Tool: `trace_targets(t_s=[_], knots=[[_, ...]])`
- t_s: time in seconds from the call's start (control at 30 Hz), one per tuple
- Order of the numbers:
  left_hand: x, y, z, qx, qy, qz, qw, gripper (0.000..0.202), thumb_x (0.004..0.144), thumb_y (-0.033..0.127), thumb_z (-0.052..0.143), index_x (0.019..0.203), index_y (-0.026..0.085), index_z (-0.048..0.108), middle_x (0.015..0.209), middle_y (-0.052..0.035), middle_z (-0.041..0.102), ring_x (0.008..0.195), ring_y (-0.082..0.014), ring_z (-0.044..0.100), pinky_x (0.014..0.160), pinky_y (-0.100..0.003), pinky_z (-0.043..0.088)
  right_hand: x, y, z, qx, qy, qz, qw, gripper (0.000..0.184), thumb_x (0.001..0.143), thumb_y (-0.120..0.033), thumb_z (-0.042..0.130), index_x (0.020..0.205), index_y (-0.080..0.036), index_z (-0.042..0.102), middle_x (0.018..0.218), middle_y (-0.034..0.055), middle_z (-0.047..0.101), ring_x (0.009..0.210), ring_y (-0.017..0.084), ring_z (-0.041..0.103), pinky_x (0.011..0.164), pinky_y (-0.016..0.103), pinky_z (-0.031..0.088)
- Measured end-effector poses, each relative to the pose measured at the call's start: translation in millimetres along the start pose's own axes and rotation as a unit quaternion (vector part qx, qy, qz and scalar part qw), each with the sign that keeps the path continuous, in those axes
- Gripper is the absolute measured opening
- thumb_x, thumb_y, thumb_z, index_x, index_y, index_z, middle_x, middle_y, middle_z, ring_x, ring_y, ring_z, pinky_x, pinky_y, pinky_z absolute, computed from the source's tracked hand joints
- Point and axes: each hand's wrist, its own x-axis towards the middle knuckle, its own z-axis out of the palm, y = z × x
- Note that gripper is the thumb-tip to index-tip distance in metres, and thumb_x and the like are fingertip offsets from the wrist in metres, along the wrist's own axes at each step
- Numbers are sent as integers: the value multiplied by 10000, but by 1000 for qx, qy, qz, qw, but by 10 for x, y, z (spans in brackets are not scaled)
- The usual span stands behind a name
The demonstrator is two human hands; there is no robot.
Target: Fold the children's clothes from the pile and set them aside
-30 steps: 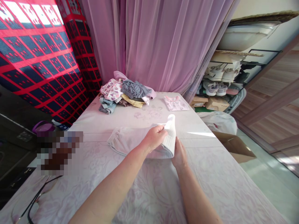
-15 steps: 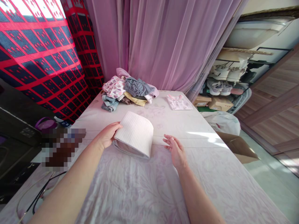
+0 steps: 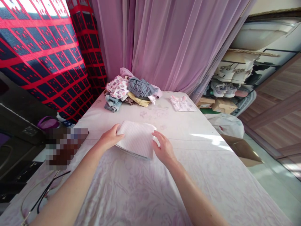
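Note:
A folded pale ribbed garment (image 3: 136,138) lies nearly flat on the bed-like surface in front of me; its exact kind does not show. My left hand (image 3: 110,136) grips its left edge, thumb on top and the other fingers partly hidden. At the right edge, my right hand (image 3: 163,147) has its fingertips touching or very close to the cloth, with the fingers apart and slightly curved. Farther back on the left sits a heap of clothes (image 3: 138,89) in grey, yellow, denim and print. A small folded pink printed garment (image 3: 182,104) rests at the back right.
The surface has a pale floral cover (image 3: 145,194). Purple curtains (image 3: 162,47) hang behind it. On the left are a pixelated item (image 3: 66,149), cables (image 3: 44,194) and a purple container (image 3: 48,124). A shoe rack (image 3: 225,88) and an open cardboard box (image 3: 242,150) stand on the right.
The ribbed garment was raised and gaping at its near side; now it lies flatter. My right hand has moved left to its right edge. My left hand stays at the left edge.

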Motion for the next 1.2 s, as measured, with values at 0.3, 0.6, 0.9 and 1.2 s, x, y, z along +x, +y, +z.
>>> trace_targets(t_s=[0.3,0.6,0.9,1.2], knots=[[-51,347,242,224,77,243,941,473,864,180,447,1316,248,571,1491,-87,475,1404,-288,376,1175,-505,246,237,-276,352,-251,-159,-86,951,638,874,-603,553,1436,-310,486,1582,140,305,1441,416,240,1118,650,132],[146,108,520,200,68,259,942,488,956,367,386,1381,169,523,1466,-129,503,1402,-287,382,1168,-476,295,159,-133,417,-240,-153,-64,956,577,910,-617,476,1419,-349,503,1548,108,380,1409,374,314,1121,595,199],[117,135,562,201,79,241,946,476,929,357,445,1358,172,540,1441,-117,531,1394,-288,394,1169,-451,322,360,-184,418,-240,-156,-69,956,556,964,-528,425,1413,-214,518,1496,172,441,1395,323,365,1162,559,166],[265,-164,623,179,117,262,941,534,927,427,434,1340,104,532,1440,-157,520,1371,-336,419,1116,-491,401,325,-23,417,-242,-141,60,958,627,978,-517,386,1470,-131,433,1560,189,331,1460,330,258,1169,496,217]])
